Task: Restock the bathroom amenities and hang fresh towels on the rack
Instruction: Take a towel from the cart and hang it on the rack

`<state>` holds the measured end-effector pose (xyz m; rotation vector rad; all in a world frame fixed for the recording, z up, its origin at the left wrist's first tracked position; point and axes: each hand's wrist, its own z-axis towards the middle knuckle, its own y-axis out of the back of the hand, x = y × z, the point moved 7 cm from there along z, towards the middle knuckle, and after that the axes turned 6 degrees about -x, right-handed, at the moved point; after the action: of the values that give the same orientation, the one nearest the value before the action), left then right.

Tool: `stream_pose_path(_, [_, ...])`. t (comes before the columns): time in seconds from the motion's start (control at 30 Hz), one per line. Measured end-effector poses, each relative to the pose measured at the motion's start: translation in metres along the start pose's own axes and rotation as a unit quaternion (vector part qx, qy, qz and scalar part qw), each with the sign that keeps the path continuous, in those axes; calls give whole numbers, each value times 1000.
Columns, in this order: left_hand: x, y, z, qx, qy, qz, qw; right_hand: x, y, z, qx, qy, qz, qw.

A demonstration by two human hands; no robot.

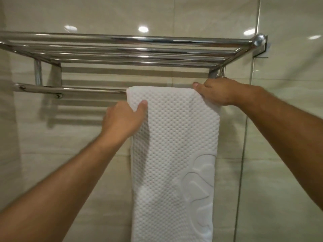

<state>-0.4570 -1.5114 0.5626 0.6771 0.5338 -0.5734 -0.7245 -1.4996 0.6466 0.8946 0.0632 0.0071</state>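
Observation:
A white towel (pixel 174 145) with a dimpled weave and an embossed pattern near its lower right hangs over the lower bar (pixel 70 89) of a chrome towel rack (pixel 122 49) on the tiled wall. My left hand (pixel 122 117) grips the towel's left edge just below the bar, thumb on the front. My right hand (pixel 216 93) grips the towel's upper right corner at the bar, fingers curled behind the fabric. The bar's right part is hidden by the towel.
The rack's upper shelf of several chrome tubes holds nothing. A glass shower panel edge (pixel 248 119) runs vertically just right of the towel. Beige wall tiles (pixel 70 172) fill the background.

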Motion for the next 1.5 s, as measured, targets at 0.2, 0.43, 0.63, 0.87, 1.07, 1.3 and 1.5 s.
stream_pose_path(0.2, [-8, -2, 2, 68, 146, -313, 936, 2, 3, -8, -97, 45, -69, 992])
stream_pose_path(0.43, [-30, 19, 42, 40, 151, -280, 947, -13, 1, -110, -506, -83, 140, 847])
stream_pose_path(0.63, [-42, 19, 53, 59, 129, -216, 966, 1, -97, -120, -171, -215, 575, 771])
stream_pose_path(0.87, [-42, 32, 62, 20, 70, -126, 989, -30, -34, -85, -232, -209, 490, 813])
stream_pose_path(1.07, [-44, 30, 57, -16, 68, -120, 990, -41, 12, -41, -218, -247, 357, 874])
stream_pose_path(1.3, [8, -27, -20, 61, 145, -323, 933, -45, 4, -36, -199, -315, 306, 876])
stream_pose_path(1.5, [-5, -8, -26, 19, 127, -359, 924, -45, 3, -39, -217, -303, 291, 881])
